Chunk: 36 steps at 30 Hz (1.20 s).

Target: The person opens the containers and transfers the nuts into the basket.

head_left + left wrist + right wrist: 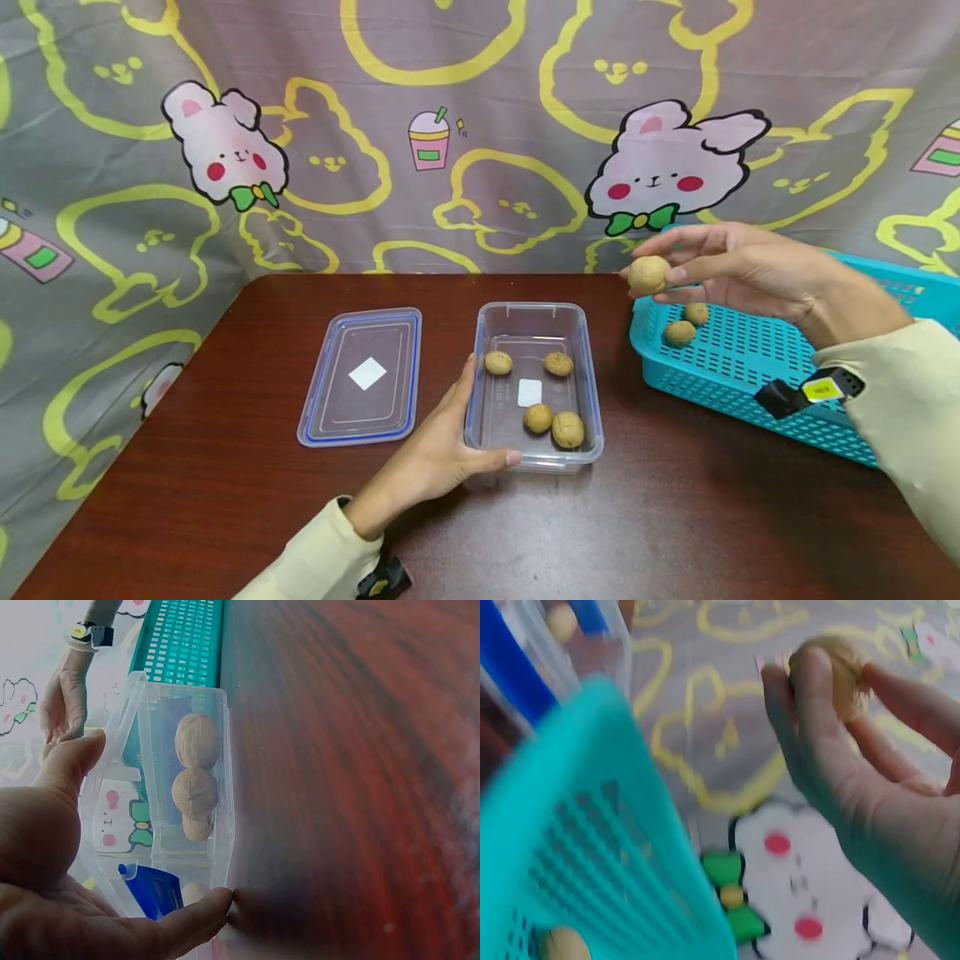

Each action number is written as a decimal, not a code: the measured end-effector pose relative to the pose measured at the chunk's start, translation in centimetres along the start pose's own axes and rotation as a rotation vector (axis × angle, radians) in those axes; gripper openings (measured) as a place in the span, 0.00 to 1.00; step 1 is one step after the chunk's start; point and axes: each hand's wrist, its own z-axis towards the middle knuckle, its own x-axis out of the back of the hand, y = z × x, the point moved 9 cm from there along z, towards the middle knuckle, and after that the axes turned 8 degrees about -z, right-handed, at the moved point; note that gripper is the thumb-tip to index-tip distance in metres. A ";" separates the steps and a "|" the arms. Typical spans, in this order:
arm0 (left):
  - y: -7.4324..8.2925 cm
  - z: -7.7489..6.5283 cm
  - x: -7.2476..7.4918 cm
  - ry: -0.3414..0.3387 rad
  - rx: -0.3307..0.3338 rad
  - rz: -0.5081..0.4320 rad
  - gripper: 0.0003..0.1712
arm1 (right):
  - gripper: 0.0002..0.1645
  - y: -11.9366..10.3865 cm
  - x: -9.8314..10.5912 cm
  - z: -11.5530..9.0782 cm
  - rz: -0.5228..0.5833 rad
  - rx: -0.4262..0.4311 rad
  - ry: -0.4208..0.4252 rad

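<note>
A walnut (649,275) is pinched between the thumb and fingers of my right hand (738,265), raised over the left end of a turquoise plastic basket (757,408). Two more walnuts (680,333) lie in that end of the basket. My left hand (442,442) holds the near left corner of a clear plastic container (592,392), its thumb along the front rim and its fingers against the left side. Several walnuts (196,741) sit on the container's floor, two of them side by side near the front. In the right wrist view the held walnut (844,675) shows between the fingertips.
Left of the container, a clear lid (360,333) with a blue seal and a white label lies flat on the dark red wooden table (225,467). A patterned curtain (495,108) hangs close behind the table. The basket's high wall (607,795) stands right of the container.
</note>
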 end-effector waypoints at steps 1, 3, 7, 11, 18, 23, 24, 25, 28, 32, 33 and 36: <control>0.0 0.0 0.0 0.000 -0.001 0.000 0.78 | 0.24 0.1 0.8 -0.3 0.010 0.009 0.008; 0.0 0.0 0.0 -0.001 -0.004 0.000 0.78 | 0.25 0.5 2.5 -1.0 0.023 0.021 0.033; -0.1 0.0 0.1 -0.004 -0.009 0.001 0.78 | 0.26 1.9 5.8 -2.3 0.030 0.022 0.103; -0.1 0.1 0.1 -0.004 -0.012 0.002 0.78 | 0.28 4.1 7.9 -3.2 0.021 -0.005 0.104; -0.1 0.1 0.1 -0.003 -0.010 -0.006 0.78 | 0.31 8.2 10.2 -4.3 -0.012 -0.101 0.097; -0.1 0.1 0.0 -0.010 -0.011 0.001 0.78 | 0.31 10.6 11.1 -4.9 -0.053 -0.177 0.094; -0.1 0.1 0.0 -0.011 -0.011 0.002 0.78 | 0.30 10.9 11.2 -5.0 -0.043 -0.187 0.091; -0.1 0.1 0.0 -0.011 -0.011 0.003 0.78 | 0.31 11.2 11.3 -5.0 -0.031 -0.197 0.088; -0.1 0.1 0.0 -0.009 -0.011 0.005 0.78 | 0.30 11.8 11.5 -5.1 -0.009 -0.230 0.088; -0.1 0.1 0.0 -0.009 -0.009 0.004 0.78 | 0.26 12.8 11.8 -5.1 -0.035 -0.318 0.135; -0.1 0.1 0.0 -0.009 -0.007 0.004 0.78 | 0.25 13.1 11.8 -5.0 -0.053 -0.344 0.153; -0.1 0.1 0.0 -0.006 -0.002 0.007 0.78 | 0.20 13.8 11.9 -5.0 -0.090 -0.426 0.203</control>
